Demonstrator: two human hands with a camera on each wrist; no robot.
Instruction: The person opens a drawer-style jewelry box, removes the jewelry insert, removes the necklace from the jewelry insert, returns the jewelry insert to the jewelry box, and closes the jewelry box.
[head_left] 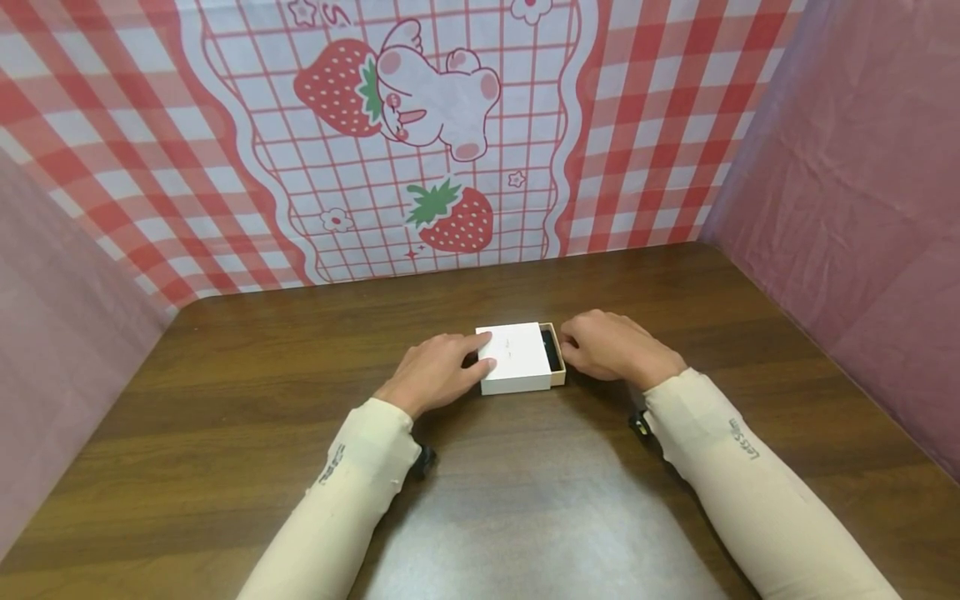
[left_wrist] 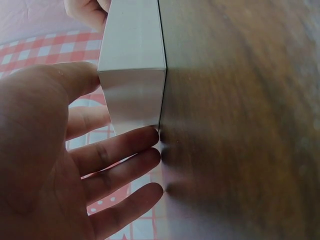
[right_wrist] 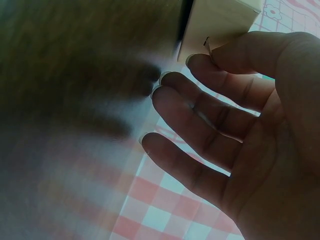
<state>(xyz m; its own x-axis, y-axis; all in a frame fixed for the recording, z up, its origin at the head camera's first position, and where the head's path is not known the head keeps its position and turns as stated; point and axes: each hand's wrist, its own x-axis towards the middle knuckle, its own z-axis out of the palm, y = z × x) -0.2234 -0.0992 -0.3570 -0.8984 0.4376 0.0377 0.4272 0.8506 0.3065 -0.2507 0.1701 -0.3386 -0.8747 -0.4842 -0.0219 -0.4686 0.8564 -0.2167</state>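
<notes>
A white slide-out box sleeve (head_left: 517,358) lies flat on the table, with its cardboard drawer (head_left: 558,377) drawn partly out of the right end. A dark item (head_left: 551,348) shows inside the drawer. At the sleeve's left end, my left hand (head_left: 438,371) rests its thumb and index finger on the top; in the left wrist view the other fingers extend past the end face, tips near the table. My right hand (head_left: 611,343) is at the drawer's end. Its thumb and index finger pinch a small pull tab (right_wrist: 207,44) there, the remaining fingers loosely bent.
The brown wooden table (head_left: 480,500) carries the box in its middle. A red-and-white checked cloth (head_left: 645,125) with strawberries hangs along the back edge. Pink cloth walls (head_left: 862,208) stand at both sides.
</notes>
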